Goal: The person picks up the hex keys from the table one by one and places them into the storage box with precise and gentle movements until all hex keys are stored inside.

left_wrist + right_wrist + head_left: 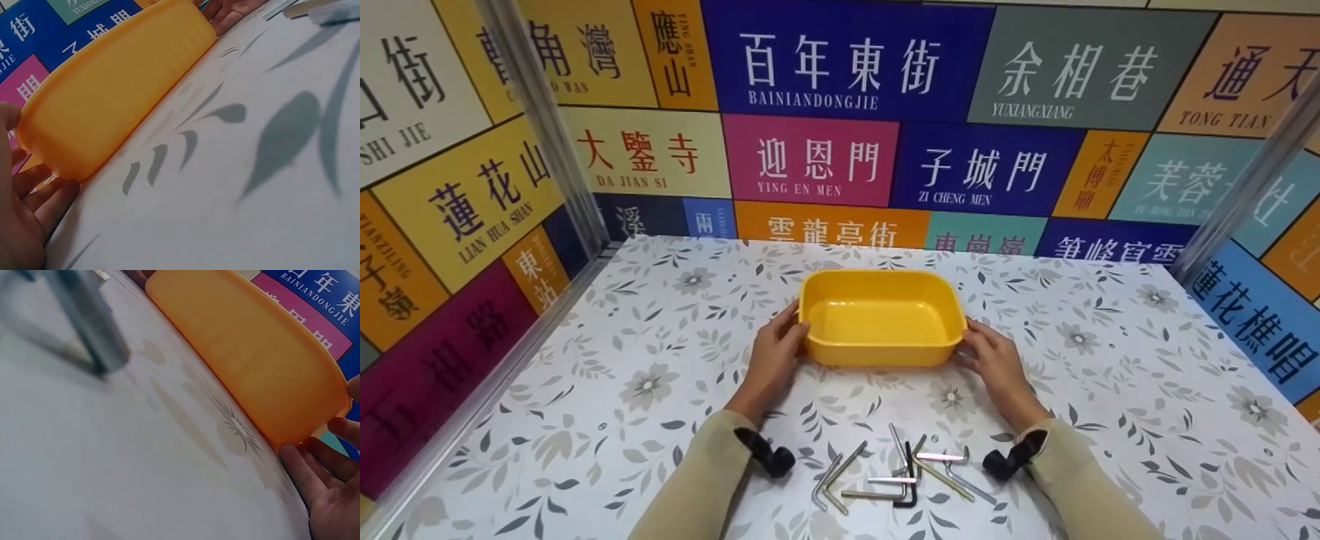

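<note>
A yellow plastic basin point(883, 354), rectangular with rounded corners and bare inside, rests on the table between two hands. At its left end, the left hand point(775, 346) grips the side, thumb up by the rim and fingers low on the wall. The right hand point(996, 358) holds the opposite end in much the same way. Both wrist views show fingertips against the lower edge of the basin point(112, 95). Nearer the person lies a loose group of L-shaped hex keys, among them a black hex key point(910, 469) and a brassy hex key point(874, 494).
A white cloth with grey flowers and leaves covers the table point(607, 420). Colourful panels with Chinese lettering point(810, 161) stand behind and at both sides. Dark wrist mounts point(775, 459) sit on both sleeves, close to the hex keys.
</note>
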### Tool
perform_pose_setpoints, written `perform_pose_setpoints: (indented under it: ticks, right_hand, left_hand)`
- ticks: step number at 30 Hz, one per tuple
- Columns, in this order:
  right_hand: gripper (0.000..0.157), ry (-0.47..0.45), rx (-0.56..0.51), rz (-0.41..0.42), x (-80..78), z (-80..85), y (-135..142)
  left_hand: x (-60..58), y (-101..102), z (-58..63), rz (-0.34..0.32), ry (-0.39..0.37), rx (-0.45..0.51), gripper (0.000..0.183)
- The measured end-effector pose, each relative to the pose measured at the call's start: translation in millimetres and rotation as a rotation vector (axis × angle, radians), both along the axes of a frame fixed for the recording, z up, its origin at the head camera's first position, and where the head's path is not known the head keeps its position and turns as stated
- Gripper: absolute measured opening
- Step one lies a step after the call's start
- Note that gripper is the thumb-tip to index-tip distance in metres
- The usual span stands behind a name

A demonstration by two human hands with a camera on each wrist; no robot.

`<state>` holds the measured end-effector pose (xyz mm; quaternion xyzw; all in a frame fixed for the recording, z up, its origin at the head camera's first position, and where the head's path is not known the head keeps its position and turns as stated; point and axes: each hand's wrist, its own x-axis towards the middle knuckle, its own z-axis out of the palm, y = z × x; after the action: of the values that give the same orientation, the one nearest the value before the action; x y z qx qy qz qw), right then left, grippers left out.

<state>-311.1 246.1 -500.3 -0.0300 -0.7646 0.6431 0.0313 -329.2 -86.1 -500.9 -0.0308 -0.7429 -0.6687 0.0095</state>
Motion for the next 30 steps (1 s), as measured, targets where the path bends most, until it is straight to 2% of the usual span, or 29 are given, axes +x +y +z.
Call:
perform_pose_setpoints:
  ticks: [5,8,13,17,21,26,30]
  right_hand:
    - [0.048,-0.041,-0.035,-0.025,-0.4,2.8,-0.4]
    - [0.048,-0.081,-0.011,-0.014,-0.2,7.8,1.0]
    - [0.052,-0.192,0.027,0.052,2.7,18.4,8.0]
    - [0.056,-0.265,-0.028,0.087,5.8,26.3,12.8]
    - [0.056,-0.296,-0.056,0.145,9.9,31.4,16.2]
    - [0.051,-0.302,0.047,0.268,16.4,35.2,16.7]
    - [0.051,-0.304,0.137,0.332,20.6,39.3,9.0]
  left_hand:
    - [-5.4,-6.9,-1.7,-0.036,-0.026,0.036,0.055]
    - [-6.6,-9.2,-1.7,-0.042,-0.040,0.061,0.056]
    - [-5.5,-8.0,0.3,-0.036,-0.056,0.037,0.056]
    - [-6.6,-7.6,-0.5,-0.031,-0.045,0.040,0.056]
    - [-7.7,-7.3,-1.1,-0.024,-0.048,0.031,0.057]
    - [-6.5,-6.9,-0.7,-0.013,-0.050,0.025,0.057]
    - [-6.0,-6.2,0.0,-0.015,-0.055,0.013,0.057]
